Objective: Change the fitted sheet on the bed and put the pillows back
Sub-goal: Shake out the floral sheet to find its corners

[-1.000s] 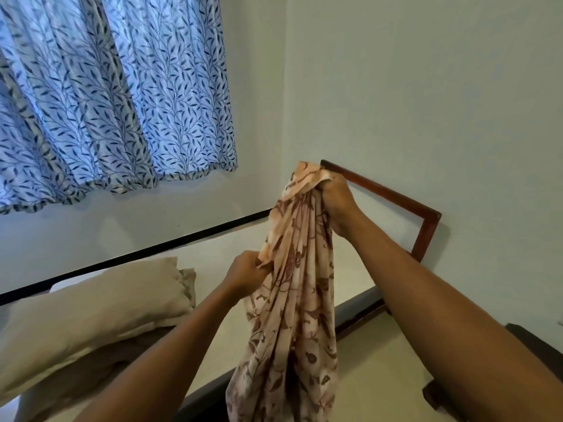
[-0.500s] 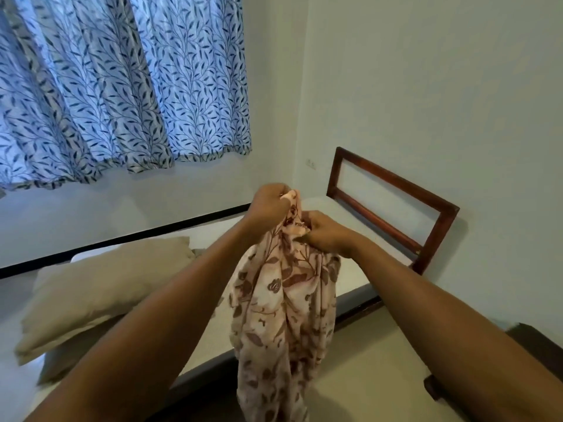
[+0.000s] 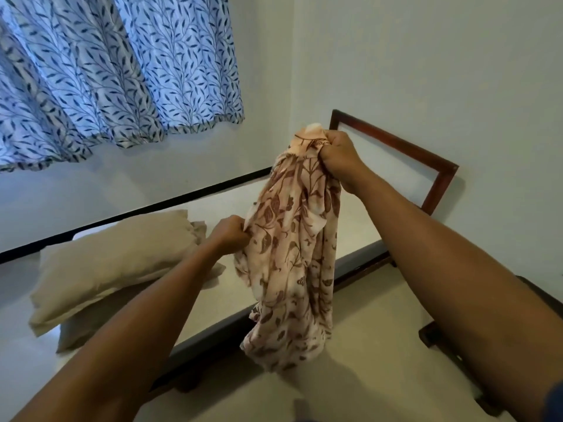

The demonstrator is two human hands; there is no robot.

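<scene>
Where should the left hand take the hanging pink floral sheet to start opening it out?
On the pink floral sheet, take the free left edge, coming in from the left, probably where the left hand pinches it. The right hand bunches the top, so the cloth hangs in loose folds and that side edge lies nearest the left hand.

Half a second ago both hands met at the top of the floral sheet [image 3: 292,269]. Now the right hand [image 3: 338,153] has risen toward the upper centre with the bunched top, and the left hand [image 3: 230,234] has dropped lower left, pinching the sheet's edge.
</scene>
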